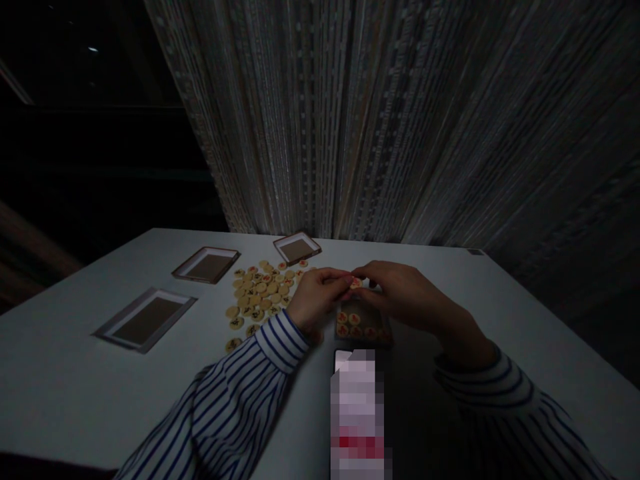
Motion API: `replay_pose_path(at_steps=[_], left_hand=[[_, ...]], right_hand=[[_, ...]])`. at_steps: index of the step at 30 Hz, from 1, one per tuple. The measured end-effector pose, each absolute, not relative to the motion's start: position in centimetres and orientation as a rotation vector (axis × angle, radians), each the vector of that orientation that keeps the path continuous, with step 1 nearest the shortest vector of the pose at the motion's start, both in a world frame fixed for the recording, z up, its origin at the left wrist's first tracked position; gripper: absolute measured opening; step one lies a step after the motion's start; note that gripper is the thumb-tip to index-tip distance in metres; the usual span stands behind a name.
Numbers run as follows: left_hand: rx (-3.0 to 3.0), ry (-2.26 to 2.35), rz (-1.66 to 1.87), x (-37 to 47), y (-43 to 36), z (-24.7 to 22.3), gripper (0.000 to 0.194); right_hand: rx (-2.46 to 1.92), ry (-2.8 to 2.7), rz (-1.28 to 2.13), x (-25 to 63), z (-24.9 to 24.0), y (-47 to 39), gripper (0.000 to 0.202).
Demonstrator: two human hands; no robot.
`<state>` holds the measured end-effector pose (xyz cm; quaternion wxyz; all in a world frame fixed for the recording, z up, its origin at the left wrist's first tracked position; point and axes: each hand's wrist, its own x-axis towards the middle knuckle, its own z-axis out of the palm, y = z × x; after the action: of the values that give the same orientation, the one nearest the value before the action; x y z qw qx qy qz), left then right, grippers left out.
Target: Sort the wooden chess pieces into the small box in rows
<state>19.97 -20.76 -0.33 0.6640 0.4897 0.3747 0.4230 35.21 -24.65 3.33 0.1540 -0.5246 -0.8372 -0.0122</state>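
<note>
Above the far part of an open box [364, 343], my left hand [320, 291] and my right hand [400, 291] meet at a round piece with red marking [356, 283]. The fingers of both hands are closed on its edges. Inside the box, several red-marked round pieces [355, 331] lie in rows at the near side; my right hand hides part of the box. Left of my left hand spreads a loose pile of round pieces [260, 290], some blank, some with dark or red characters.
On the white table [60, 373], shallow open trays stand at the left [193, 301], at the back left [175, 272] and at the back [319, 251]. A partly pixelated phone [345, 360] lies before the box. A curtain [325, 133] hangs behind.
</note>
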Motion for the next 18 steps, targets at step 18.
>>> replay_pose_path(at_steps=[18], left_hand=[[2.37, 0.961, 0.239, 20.0, -16.8, -0.9, 0.023]], right_hand=[[-1.779, -2.547, 0.063, 37.5, 2.4, -23.9, 0.022]])
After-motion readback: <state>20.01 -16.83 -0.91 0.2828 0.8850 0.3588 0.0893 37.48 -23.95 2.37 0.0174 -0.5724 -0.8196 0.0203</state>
